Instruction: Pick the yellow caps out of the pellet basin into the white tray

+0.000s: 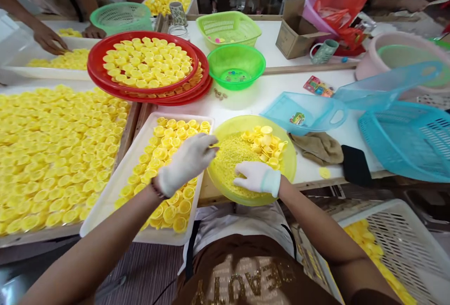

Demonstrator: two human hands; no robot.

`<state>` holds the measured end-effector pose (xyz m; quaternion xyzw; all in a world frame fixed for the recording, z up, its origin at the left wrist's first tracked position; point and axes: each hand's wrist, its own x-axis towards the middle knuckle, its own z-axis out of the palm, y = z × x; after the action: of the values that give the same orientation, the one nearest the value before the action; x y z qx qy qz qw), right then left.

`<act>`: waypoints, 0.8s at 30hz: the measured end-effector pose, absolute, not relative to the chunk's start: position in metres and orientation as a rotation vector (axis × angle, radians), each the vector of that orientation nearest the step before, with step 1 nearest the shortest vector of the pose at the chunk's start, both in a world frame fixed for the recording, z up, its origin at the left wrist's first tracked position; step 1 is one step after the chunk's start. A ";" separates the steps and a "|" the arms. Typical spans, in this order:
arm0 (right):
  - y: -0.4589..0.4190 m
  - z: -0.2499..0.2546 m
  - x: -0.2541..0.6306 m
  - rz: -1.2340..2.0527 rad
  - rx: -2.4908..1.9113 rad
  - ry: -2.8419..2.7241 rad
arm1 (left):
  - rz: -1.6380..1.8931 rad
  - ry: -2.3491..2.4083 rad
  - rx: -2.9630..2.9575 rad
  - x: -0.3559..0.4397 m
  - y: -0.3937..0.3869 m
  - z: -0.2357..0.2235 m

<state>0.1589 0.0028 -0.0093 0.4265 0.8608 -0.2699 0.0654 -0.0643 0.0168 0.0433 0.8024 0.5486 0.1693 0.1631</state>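
My left hand (186, 162), in a white glove, hovers over the right edge of a white tray (101, 209) of small yellow cups (160, 152). Its fingers are bent and apart, pointing at the yellow basin (291, 166), with nothing visible in them. My right hand (257, 177), also gloved, is low over the fine yellow granules (228, 155) in that basin. Its fingers are curled downward; whatever they hold, if anything, is hidden. A heap of loose yellow cups (269, 145) lies on the granules at the basin's far right.
Many yellow cups (52, 155) cover the left table. Stacked red trays (93, 68) and a green bowl (242, 61) stand beyond the basin. Blue scoops (305, 110), a brown cloth (318, 148) and a blue basket (404, 145) lie right. A co-worker's hand (49, 40) reaches into another tray.
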 end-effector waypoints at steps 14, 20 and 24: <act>-0.005 0.001 0.194 -1.190 1.502 2.907 | 0.368 1.523 2.355 0.011 0.074 -0.004; 0.003 0.010 0.188 -1.108 1.606 3.182 | 0.577 1.327 2.241 -0.013 0.024 0.000; 0.005 0.009 0.182 -1.071 1.603 3.262 | 0.668 1.259 2.232 -0.010 0.008 -0.003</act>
<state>0.1818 0.0047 0.0092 0.4010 0.8162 -0.2680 -0.3182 -0.0098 0.0079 -0.0033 0.8173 0.4611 0.2446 0.2444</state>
